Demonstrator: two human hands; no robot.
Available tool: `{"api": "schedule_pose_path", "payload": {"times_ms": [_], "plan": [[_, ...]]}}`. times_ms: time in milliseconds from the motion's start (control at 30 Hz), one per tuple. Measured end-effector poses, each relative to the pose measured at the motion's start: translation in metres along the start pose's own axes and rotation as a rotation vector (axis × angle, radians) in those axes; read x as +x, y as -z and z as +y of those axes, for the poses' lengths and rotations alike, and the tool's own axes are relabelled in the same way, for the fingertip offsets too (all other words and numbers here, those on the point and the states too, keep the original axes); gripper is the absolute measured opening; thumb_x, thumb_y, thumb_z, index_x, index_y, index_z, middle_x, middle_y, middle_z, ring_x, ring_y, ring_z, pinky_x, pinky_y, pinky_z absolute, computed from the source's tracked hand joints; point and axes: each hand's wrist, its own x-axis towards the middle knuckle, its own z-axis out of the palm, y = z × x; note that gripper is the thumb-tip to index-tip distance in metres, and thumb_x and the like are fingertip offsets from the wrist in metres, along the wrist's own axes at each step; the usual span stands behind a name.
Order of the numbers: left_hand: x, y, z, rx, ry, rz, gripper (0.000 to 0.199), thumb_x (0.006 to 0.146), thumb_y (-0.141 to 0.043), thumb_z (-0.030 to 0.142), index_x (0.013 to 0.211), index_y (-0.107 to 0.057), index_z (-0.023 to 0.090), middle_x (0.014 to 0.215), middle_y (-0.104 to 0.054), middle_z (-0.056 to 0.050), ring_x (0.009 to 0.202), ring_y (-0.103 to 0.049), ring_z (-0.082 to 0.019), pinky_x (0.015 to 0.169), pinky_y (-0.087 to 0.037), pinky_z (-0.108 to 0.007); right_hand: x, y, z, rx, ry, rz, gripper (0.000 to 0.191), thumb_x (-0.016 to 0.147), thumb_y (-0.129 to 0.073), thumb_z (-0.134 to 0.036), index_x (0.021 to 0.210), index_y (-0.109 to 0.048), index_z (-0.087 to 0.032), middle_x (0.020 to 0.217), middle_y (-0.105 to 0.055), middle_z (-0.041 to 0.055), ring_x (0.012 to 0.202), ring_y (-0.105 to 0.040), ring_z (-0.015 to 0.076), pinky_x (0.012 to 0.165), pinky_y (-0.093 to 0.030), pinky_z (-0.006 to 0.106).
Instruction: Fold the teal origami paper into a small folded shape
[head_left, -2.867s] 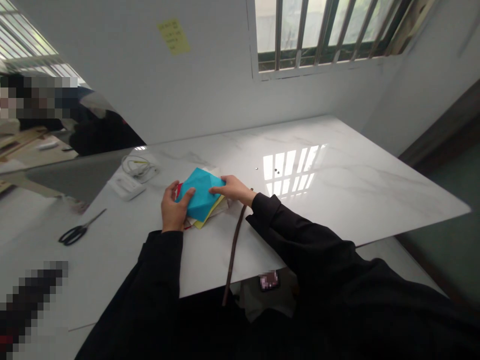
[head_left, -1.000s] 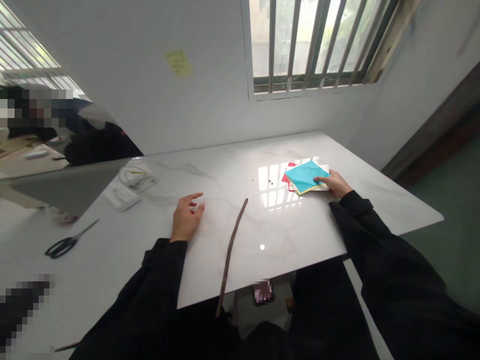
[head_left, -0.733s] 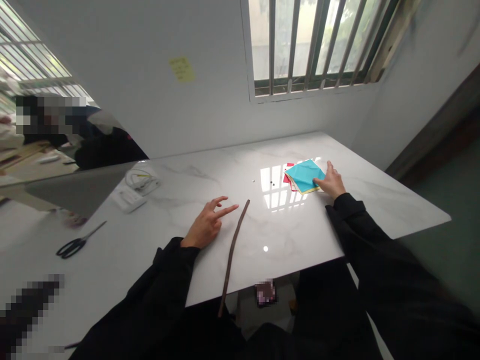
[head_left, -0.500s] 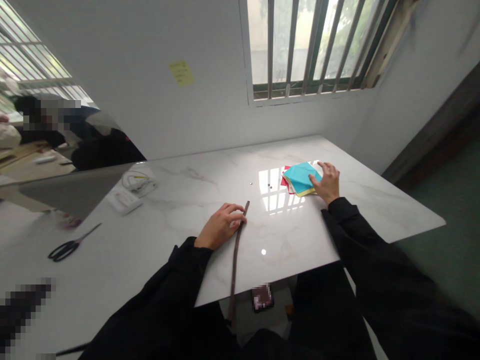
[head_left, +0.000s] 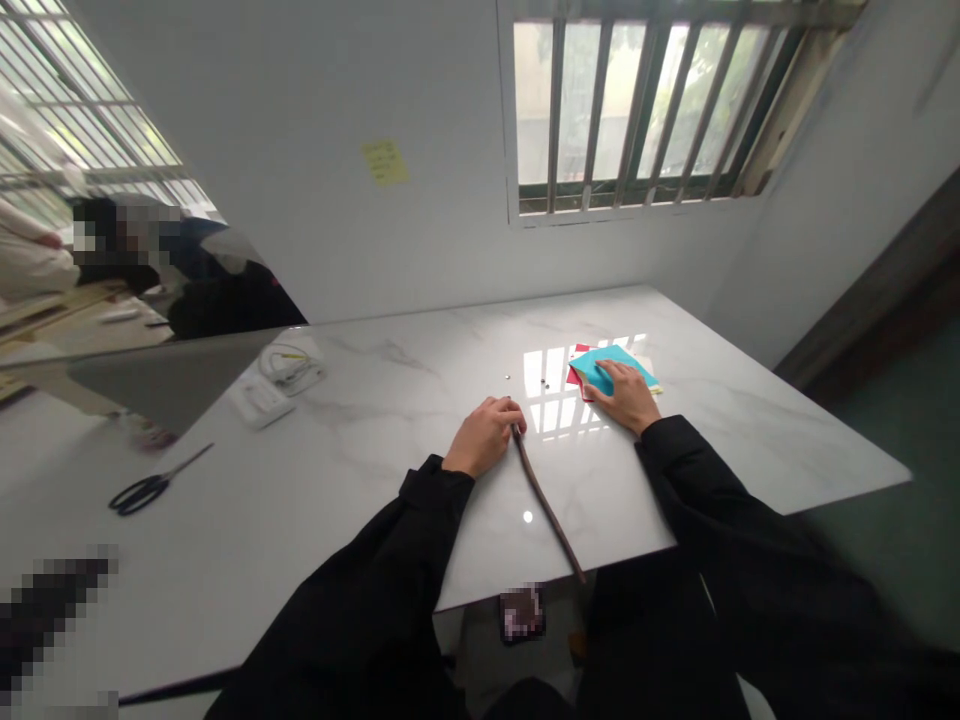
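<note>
1. White marbled table: spreads under both hands and out to either side; its front edge lies on the wearer's side of the left grip.
2. Brown strip: thin, slightly bowed. From the left grip its long axis slants rightward and back toward the wearer; lower end reaches the front edge, apparently just over it. Upper end mostly covered by fingers. Stiff or limp: cannot tell.
3. Left hand: the nearer to the strip. Fingers curled, closed on its upper end; thumb hidden.
4. Right hand: right of the left grip, slightly farther out, clear of the strip. Palm down, fingers loosely spread, no pinch visible.
5. Paper stack: blue on top, red edge showing; under the right fingers, beyond and right of the left grip.
6. Scissors: well apart, leftward of the left hand.
7. Dark specks: between left grip and stack.
</note>
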Motion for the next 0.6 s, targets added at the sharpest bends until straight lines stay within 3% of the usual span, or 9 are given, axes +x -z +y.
{"api": "schedule_pose_path", "payload": {"times_ms": [133,267,367,600], "plan": [[-0.008,0.008,-0.007,-0.089,0.061,0.174,0.047,0.073,-0.048,-0.007,0.092,-0.077,0.026,0.11,-0.075,-0.004,0.108,-0.064,-0.025,0.099,-0.055,-0.043,0.001,-0.001,0.0,0.039,-0.004,0.028,0.058,0.093,-0.065,-0.046,0.14,-0.068,-0.011,0.141,-0.071,0.022,0.131,-0.064,0.04,0.117,-0.045,0.055],[-0.013,0.017,-0.017,-0.224,0.213,0.364,0.039,0.075,-0.049,0.0,0.087,-0.077,0.025,0.101,-0.075,-0.004,0.096,-0.067,-0.022,0.081,-0.055,-0.034,0.0,-0.002,0.0,0.073,-0.028,0.07,0.063,0.096,-0.061,-0.05,0.141,-0.066,-0.007,0.139,-0.071,0.0252,0.129,-0.065,0.0411,0.117,-0.047,0.055],[-0.013,0.02,-0.021,-0.26,0.286,0.474,0.033,0.077,-0.05,0.005,0.083,-0.076,0.024,0.095,-0.075,-0.003,0.087,-0.066,-0.019,0.076,-0.054,-0.031,-0.001,0.0,-0.002,0.077,-0.035,0.072,0.056,0.096,-0.06,-0.047,0.136,-0.07,-0.008,0.135,-0.073,0.0245,0.127,-0.067,0.0409,0.115,-0.049,0.055],[-0.015,0.018,-0.024,-0.262,0.351,0.534,0.027,0.078,-0.053,0.012,0.077,-0.076,0.025,0.091,-0.076,-0.002,0.08,-0.065,-0.019,0.071,-0.051,-0.03,-0.002,0.005,-0.011,0.004,-0.032,0.055,0.041,0.098,-0.052,-0.034,0.125,-0.075,-0.014,0.126,-0.078,0.0186,0.118,-0.07,0.0365,0.11,-0.05,0.05]]}}
